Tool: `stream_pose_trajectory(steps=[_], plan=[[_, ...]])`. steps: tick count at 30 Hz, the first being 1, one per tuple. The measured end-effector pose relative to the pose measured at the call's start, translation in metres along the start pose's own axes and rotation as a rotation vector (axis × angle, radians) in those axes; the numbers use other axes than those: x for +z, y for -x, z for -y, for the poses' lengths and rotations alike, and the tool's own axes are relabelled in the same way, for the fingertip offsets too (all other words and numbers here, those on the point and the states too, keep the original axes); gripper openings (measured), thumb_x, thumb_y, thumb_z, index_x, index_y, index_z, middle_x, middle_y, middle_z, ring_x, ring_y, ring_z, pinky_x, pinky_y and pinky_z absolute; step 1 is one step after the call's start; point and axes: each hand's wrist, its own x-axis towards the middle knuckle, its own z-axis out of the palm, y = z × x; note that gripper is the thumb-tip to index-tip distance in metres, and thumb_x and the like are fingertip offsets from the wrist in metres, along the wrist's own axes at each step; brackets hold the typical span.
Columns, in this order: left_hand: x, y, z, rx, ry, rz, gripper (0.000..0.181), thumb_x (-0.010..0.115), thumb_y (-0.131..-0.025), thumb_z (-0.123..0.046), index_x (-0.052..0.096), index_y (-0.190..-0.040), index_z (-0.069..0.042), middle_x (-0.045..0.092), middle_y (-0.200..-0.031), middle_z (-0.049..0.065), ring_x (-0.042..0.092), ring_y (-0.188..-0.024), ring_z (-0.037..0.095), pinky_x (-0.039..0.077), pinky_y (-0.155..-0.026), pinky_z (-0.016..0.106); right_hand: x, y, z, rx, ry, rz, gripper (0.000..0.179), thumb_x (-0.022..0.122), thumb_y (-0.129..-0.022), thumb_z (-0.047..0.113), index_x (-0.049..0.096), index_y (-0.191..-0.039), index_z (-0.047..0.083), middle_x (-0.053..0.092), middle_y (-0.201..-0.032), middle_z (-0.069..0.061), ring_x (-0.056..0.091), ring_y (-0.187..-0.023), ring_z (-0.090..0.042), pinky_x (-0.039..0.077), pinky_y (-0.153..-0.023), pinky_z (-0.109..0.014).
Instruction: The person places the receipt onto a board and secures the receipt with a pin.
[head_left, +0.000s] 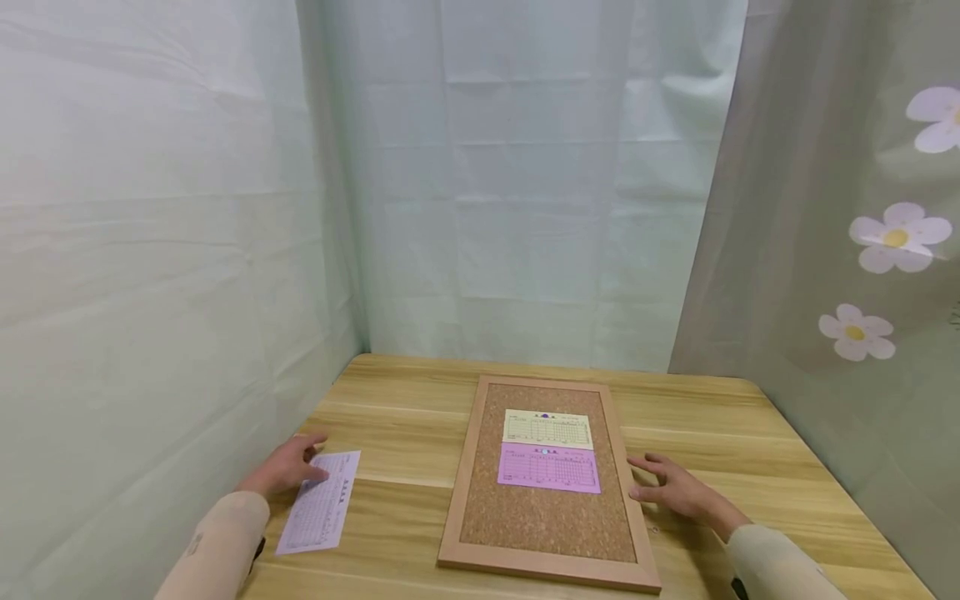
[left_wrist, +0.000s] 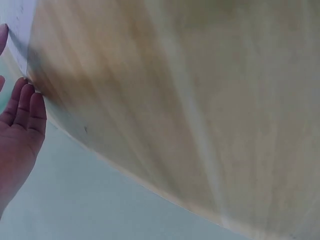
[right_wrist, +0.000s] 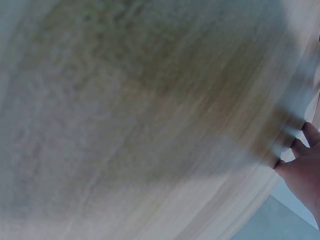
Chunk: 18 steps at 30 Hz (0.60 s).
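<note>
On the left side of the table lies a pale printed form sheet [head_left: 330, 504], with my left hand [head_left: 287, 467] at its upper left edge. The thumb and fingers are spread, and the thumb lies over the paper. Several fingers of that hand [left_wrist: 22, 125] show near the sheet's edge in the left wrist view. A wood-framed cork board [head_left: 547, 529] carries a yellow form sheet [head_left: 547, 429] above a purple form sheet [head_left: 549, 469]. Beside the board's right frame is my right hand [head_left: 678, 492], its fingers apart and holding nothing; whether the fingertips touch the frame, I cannot tell.
A dark round spot [head_left: 545, 415] marks the yellow sheet's top and a pale one [head_left: 544, 452] the purple sheet's. Something tiny and clear [head_left: 653, 529] lies right of the board. Curtains [head_left: 525, 183] enclose the wood-grain table [head_left: 397, 517] at the back and sides.
</note>
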Motion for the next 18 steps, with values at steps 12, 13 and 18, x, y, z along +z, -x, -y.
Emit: stream_pose_trajectory(steps=[12,13,18], plan=[[0.0079,0.0029,-0.0005,-0.091,-0.094,-0.036,0.073,0.078,-0.085,-0.036,0.052,-0.132,0.014,0.049,-0.125,0.039,0.047,-0.114,0.051,0.038,-0.097,0.063,0.0008,0.0059,0.0080,-0.013,0.009,-0.002,0.077,0.071,-0.089,0.046,0.045,-0.148,0.005,0.014,-0.154,-0.038,0.008,-0.137,-0.064,0.014,-0.101,-0.078],[0.0077,0.0033,-0.0001,-0.089,-0.109,-0.035,0.074,0.078,-0.085,-0.038,0.053,-0.132,0.014,0.048,-0.124,0.039,0.045,-0.114,0.051,0.038,-0.097,0.063,0.0004,0.0065,0.0080,-0.016,0.009,-0.002,0.076,0.071,-0.089,0.047,0.045,-0.148,0.006,0.014,-0.154,-0.038,0.008,-0.137,-0.064,0.014,-0.101,-0.078],[0.0089,0.0030,-0.0002,-0.110,-0.148,-0.030,0.059,0.078,-0.085,-0.033,0.063,-0.125,0.008,0.049,-0.120,0.034,0.044,-0.110,0.046,0.038,-0.096,0.061,-0.0005,0.0068,0.0076,-0.014,0.038,0.002,0.075,0.069,-0.090,0.048,0.046,-0.148,0.007,0.014,-0.153,-0.039,0.008,-0.135,-0.066,0.014,-0.100,-0.079]])
